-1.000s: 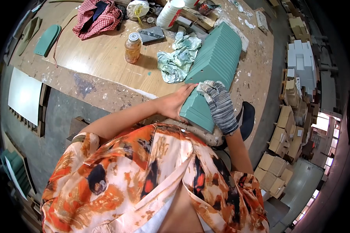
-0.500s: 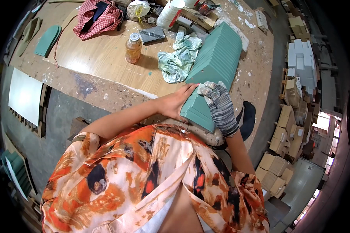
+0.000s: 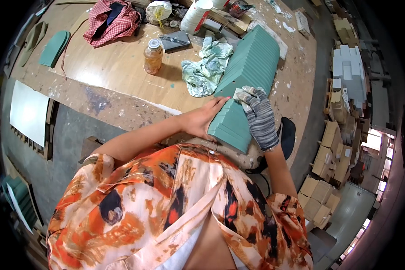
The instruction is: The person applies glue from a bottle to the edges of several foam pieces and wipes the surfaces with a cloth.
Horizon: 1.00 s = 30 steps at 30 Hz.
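Head view: at the worktop's [image 3: 121, 72] near edge I see the green ribbed panel [image 3: 252, 67], its long axis running away from me. Bare left hand [image 3: 202, 121] lies flat against its near left side; gloved right hand [image 3: 256, 114] pinches a small pad [image 3: 239, 93] on top.

Ahead of you on the workbench [image 3: 121, 72]: amber jar [image 3: 153, 56] with metal lid, crumpled paint-stained rag [image 3: 207, 67] just beside it, red checked cloth [image 3: 112, 20] at far left, white bottle [image 3: 195, 15] beyond. Cardboard boxes [image 3: 328, 153] stack on your right.
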Motion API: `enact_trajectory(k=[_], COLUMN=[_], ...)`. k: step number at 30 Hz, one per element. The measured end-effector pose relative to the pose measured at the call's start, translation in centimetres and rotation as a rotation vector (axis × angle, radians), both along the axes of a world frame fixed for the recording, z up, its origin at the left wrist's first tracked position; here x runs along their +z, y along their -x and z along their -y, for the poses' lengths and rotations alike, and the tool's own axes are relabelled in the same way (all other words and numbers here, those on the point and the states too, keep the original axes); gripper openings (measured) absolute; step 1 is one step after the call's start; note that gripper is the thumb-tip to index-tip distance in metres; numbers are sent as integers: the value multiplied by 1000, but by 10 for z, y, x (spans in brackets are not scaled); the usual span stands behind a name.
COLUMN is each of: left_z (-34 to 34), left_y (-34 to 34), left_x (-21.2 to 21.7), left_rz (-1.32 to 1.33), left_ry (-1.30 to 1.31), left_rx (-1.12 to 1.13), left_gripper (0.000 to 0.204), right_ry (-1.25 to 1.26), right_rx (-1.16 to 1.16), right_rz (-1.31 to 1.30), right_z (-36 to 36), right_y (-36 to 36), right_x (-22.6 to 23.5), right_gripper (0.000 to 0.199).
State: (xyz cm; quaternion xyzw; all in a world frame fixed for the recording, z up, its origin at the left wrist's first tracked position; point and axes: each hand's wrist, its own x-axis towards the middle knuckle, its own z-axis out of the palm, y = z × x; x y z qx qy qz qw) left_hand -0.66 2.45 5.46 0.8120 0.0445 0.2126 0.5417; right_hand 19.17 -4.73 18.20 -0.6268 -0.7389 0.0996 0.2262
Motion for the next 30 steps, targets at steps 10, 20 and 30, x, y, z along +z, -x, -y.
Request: enact_trajectory(k=[10, 20, 30], left_z=[2, 1, 1], left_y=[0, 0, 3], left_x=[-6, -4, 3], left_rz=[-16, 2, -44], left_ry=[-24, -50, 49], left_rx=[23, -6, -16], left_gripper=[141, 134, 136], right_ry=[6, 87, 64], right_rx=[133, 245, 229], right_rz=[130, 131, 126], right_z=[-11, 6, 9], right_y=[2, 10, 11], right_x=[-6, -3, 1], right_gripper=[28, 29, 26])
